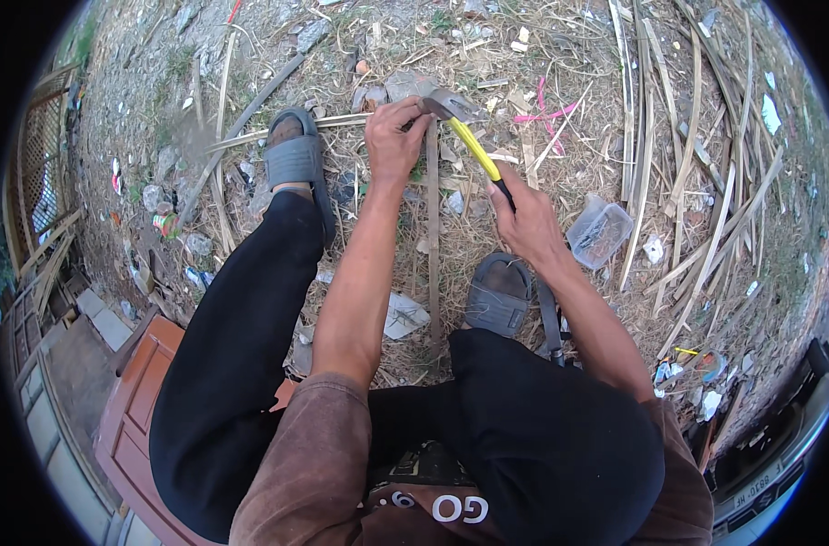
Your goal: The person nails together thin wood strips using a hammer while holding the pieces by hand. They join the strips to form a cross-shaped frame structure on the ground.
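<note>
while the right hand [526, 221] grips the yellow-handled hammer [469, 136], head poised above the bamboo strip [433, 227], the left hand's [394, 136] fingers pinch the strip's top end on the ground; nailing appears unfinished.

Brown short-sleeved shirt [314, 455], black trousers [242, 346], apparently grey slide sandals [296, 159]

outdoor yard: dry grass [487, 227], scattered bamboo strips [706, 209], litter.
</note>
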A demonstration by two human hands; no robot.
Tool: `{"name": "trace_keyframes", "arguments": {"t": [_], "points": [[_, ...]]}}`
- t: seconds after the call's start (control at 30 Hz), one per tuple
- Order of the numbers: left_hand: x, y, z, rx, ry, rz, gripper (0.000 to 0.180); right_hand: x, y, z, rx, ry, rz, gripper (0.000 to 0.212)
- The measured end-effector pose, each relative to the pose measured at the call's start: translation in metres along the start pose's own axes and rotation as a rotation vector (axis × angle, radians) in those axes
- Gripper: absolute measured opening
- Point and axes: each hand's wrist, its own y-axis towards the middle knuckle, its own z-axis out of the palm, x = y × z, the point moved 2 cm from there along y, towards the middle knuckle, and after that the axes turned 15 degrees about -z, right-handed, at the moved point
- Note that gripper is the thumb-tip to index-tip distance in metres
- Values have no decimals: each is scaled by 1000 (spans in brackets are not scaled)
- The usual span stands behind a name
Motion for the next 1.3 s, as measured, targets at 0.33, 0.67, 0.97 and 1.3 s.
{"name": "trace_keyframes", "arguments": {"t": [0.33, 0.67, 0.97, 1.3], "points": [[3, 2, 3, 8, -13, -45, 14, -2, 2, 8, -37, -43, -57, 33], [0, -2, 7, -15, -25, -42, 13, -11, -1, 3, -37, -19, -45, 33], [5, -4, 7, -14, -30, -66, 13, -5, -6, 2, -112, 12, -136, 35], [-5, -3, 7, -13, -34, -64, 12, -2, 4, -4, -160, -41, -186, 34]]}}
